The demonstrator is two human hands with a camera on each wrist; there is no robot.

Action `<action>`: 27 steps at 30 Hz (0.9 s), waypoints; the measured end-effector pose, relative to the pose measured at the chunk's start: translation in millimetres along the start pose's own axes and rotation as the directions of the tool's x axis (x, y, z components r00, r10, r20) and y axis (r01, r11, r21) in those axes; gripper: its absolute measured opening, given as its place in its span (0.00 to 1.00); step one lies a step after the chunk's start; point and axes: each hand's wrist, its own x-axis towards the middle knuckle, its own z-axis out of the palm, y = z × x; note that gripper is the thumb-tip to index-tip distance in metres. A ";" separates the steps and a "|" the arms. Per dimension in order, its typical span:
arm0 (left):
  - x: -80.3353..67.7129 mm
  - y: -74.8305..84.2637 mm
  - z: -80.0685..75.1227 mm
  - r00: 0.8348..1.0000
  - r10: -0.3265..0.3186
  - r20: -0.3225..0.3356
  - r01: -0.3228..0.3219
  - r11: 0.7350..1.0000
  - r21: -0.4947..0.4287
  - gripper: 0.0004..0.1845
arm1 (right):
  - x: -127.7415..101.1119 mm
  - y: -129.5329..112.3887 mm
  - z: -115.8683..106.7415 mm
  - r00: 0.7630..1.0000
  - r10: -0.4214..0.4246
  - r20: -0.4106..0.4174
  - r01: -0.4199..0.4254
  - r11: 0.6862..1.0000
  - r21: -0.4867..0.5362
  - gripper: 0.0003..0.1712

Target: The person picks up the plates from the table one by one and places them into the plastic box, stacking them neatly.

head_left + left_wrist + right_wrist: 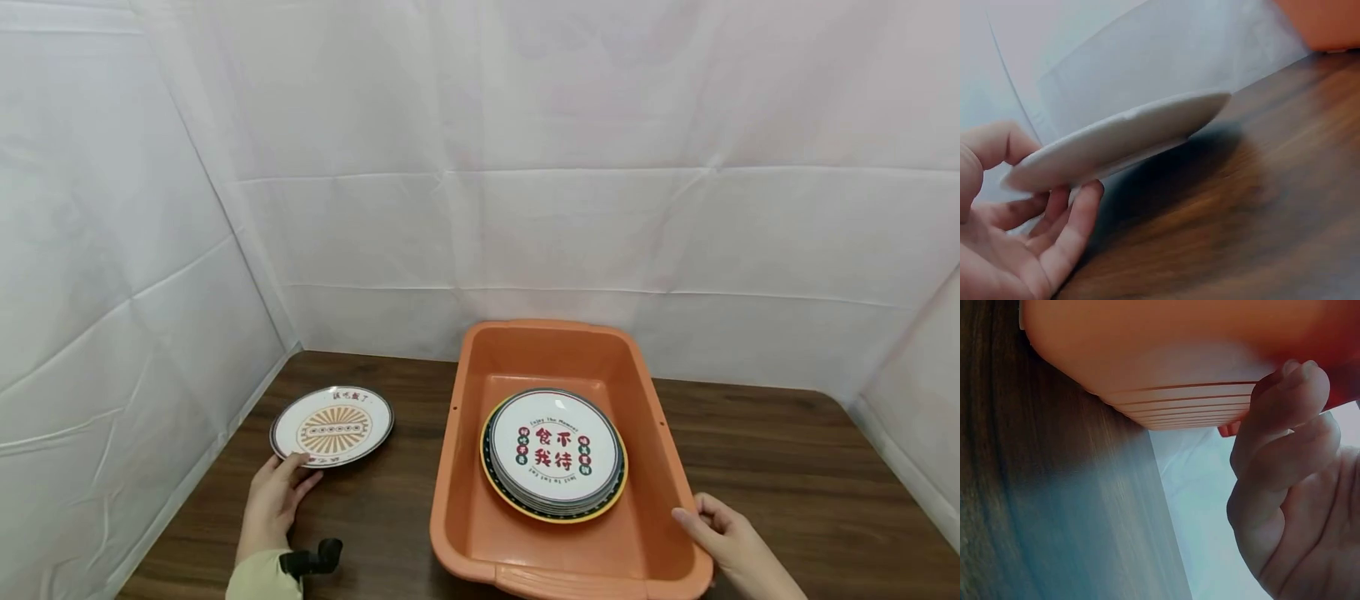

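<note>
On the left side of the table, my left hand [276, 500] pinches the near rim of a white plate [367, 417] with a tan sunburst pattern. In the left wrist view the plate [1122, 140] is tilted, thumb above the rim and fingers beneath, with a shadow under it on the wood. My right hand [723, 537] grips the right rim of an orange plastic basin [457, 517], thumb on top. Its curled fingers show under the rim in the right wrist view. Inside the basin sits a stack of plates [555, 483], the top one white with red and green lettering.
The dark wooden table [397, 533] extends to both sides of the basin. White cloth [570, 233] hangs behind the table and along its left and right sides. A black strap [311, 560] sits on the left sleeve's cuff.
</note>
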 end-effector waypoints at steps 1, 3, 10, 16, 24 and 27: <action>-3.9 -1.5 1.2 1.000 0.002 -0.007 -0.002 1.000 0.007 0.30 | 0.2 0.0 0.0 1.000 0.000 0.002 0.000 1.000 -0.002 0.26; -10.0 -4.0 3.5 1.000 0.009 -0.019 -0.008 1.000 0.027 0.28 | 0.4 -0.2 -0.2 1.000 -0.004 -0.003 0.004 1.000 -0.012 0.25; -21.6 -7.1 7.6 0.998 0.009 -0.056 -0.002 0.994 0.111 0.26 | 1.2 -1.0 0.7 1.000 0.008 -0.017 -0.009 1.000 -0.015 0.25; -22.6 -11.2 9.7 0.997 0.035 -0.075 -0.021 0.984 0.178 0.30 | 0.6 -1.2 1.7 1.000 0.018 -0.021 -0.018 1.000 -0.002 0.26; -19.2 -20.0 14.3 0.982 0.130 -0.134 -0.093 0.963 0.254 0.20 | 0.0 -1.2 -0.1 1.000 0.007 -0.010 -0.007 1.000 -0.007 0.23; -19.0 -22.1 14.5 0.977 0.165 -0.138 -0.116 0.945 0.306 0.20 | 0.5 -1.1 -0.1 1.000 -0.002 0.003 0.002 1.000 -0.011 0.22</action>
